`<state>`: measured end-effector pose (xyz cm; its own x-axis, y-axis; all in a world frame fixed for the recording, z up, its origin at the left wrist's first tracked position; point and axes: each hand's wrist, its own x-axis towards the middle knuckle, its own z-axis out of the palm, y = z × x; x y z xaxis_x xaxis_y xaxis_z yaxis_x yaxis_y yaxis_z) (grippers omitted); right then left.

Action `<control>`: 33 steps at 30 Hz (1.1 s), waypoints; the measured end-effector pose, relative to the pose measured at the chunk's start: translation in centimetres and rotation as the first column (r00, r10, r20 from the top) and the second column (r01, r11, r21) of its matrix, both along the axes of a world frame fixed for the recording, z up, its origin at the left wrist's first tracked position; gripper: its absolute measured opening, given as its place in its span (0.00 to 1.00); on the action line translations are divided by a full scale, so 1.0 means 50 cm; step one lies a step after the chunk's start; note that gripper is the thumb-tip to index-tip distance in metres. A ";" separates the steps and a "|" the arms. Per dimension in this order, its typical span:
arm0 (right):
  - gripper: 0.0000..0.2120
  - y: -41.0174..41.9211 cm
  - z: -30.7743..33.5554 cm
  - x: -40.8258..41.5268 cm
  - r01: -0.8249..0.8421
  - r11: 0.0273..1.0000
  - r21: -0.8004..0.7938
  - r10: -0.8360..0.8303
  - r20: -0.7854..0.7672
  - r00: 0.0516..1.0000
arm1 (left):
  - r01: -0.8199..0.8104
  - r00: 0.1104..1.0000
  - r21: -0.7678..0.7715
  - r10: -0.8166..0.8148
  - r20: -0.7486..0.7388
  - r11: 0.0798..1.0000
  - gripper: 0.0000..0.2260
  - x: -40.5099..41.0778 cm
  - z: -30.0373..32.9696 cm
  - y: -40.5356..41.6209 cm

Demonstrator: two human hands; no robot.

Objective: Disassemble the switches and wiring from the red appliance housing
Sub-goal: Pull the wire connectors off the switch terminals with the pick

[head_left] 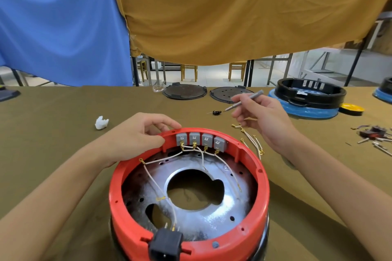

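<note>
The round red appliance housing (pixel 263 188) lies open side up on the table in front of me, with a shiny metal plate inside. Several grey switches (pixel 200 140) sit in a row on its far inner wall. White wires (pixel 163 158) with gold terminals run from them across the plate. A black power socket (pixel 165 245) is fixed at the near rim. My left hand (pixel 135 137) grips the far left rim beside the switches. My right hand (pixel 263 118) hovers behind the housing and holds a thin grey screwdriver (pixel 246 99).
Loose white wires (pixel 252 140) lie right of the housing. Behind are two dark round plates (pixel 184 91), a small black part (pixel 216 112), a blue and black housing (pixel 309 99), a yellow dish (pixel 352 108). White crumpled tissue (pixel 101 123) lies left; removed switches and terminals (pixel 373 135) far right.
</note>
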<state>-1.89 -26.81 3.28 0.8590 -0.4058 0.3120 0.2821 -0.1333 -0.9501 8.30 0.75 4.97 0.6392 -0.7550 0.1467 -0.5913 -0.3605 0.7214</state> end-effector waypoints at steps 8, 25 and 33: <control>0.09 0.089 0.020 -0.015 -0.165 0.967 -0.194 0.177 0.049 0.983 | 0.034 0.993 0.039 -0.038 0.109 0.999 0.15 -0.021 -0.001 -0.014; 0.16 0.117 0.013 -0.023 0.093 0.833 -0.546 0.007 0.177 0.984 | 0.160 0.813 0.198 -0.243 0.528 0.967 0.03 -0.030 0.001 -0.048; 0.17 0.123 0.017 -0.024 0.111 0.716 -0.689 -0.018 0.141 0.990 | 0.177 0.849 0.163 -0.234 0.473 0.971 0.03 -0.017 -0.010 -0.066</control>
<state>-3.10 -20.67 4.11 0.7773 -0.0882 0.6229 0.3489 -0.7634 -0.5435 7.44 -2.56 4.48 0.3361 -0.8906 0.3065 -0.9249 -0.2506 0.2860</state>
